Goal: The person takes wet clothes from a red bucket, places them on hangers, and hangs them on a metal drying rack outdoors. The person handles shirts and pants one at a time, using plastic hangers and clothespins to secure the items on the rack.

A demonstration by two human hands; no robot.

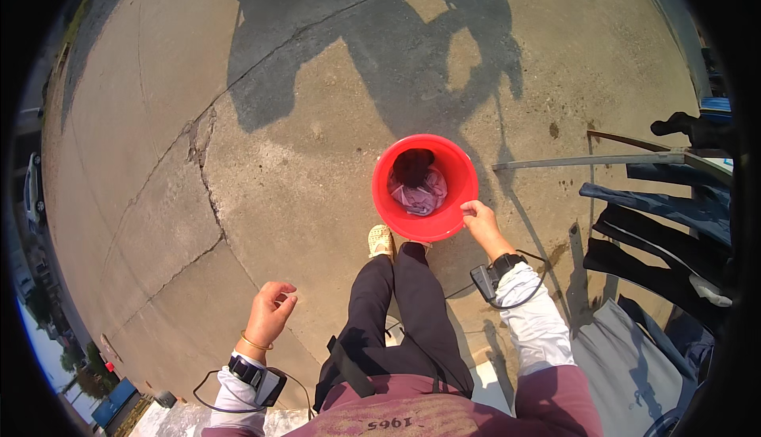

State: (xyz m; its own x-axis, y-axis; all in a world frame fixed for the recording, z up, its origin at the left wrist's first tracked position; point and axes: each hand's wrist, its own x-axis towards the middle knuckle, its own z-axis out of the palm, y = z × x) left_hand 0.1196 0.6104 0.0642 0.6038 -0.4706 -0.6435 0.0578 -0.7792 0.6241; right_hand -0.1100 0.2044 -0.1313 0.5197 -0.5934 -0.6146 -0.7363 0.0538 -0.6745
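A red plastic bucket (455, 223) is in front of my feet, near the middle of the view. Inside it lie a crumpled pink cloth (421, 200) and a dark item (413, 166), partly in shadow. My right hand (483, 223) is at the bucket's near right rim, fingers bent; whether they grip the rim or only touch it is hard to tell. Lower left, my left hand (271, 312) hangs in the air over the concrete, its fingers loosely curved with nothing between them. Each wrist carries a strapped device with a cable.
Dark trousers and other clothes (660, 241) hang on a metal rack (582, 162) at the right, its leg reaching towards the bucket. A grey cloth (624, 360) hangs at the lower right. Cracked concrete ground (285, 187) surrounds my feet. A parked car (34, 190) stands at the far left.
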